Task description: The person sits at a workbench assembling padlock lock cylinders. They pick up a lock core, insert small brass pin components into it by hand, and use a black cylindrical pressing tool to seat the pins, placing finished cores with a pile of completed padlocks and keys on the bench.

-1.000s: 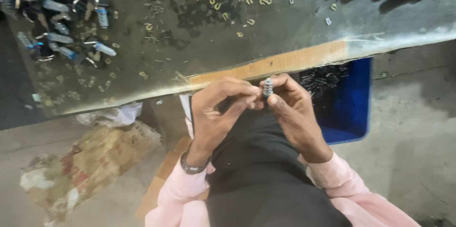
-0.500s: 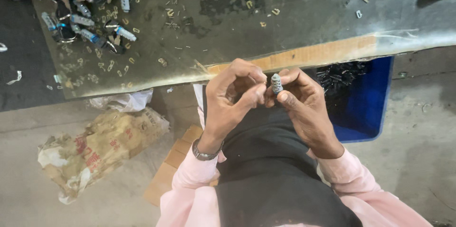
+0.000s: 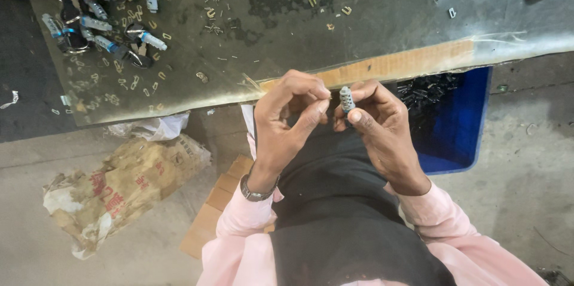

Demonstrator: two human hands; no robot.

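Pinching small ribbed metal cylinder (image 3: pixel 346 99) upright in right hand (image 3: pixel 382 133) at table (image 3: pixel 382 29) edge, ribs exposed for access, left hand (image 3: pixel 287 124) fingertips pressed together beside it, blue bin (image 3: pixel 460 124) below.

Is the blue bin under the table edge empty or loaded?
Loaded in part: the blue bin holds a heap of small dark metal parts at its far end; the near floor shows bare blue.

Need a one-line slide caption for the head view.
Right hand pinches a small ribbed metal cylinder while left hand touches it, above a parts-strewn table.
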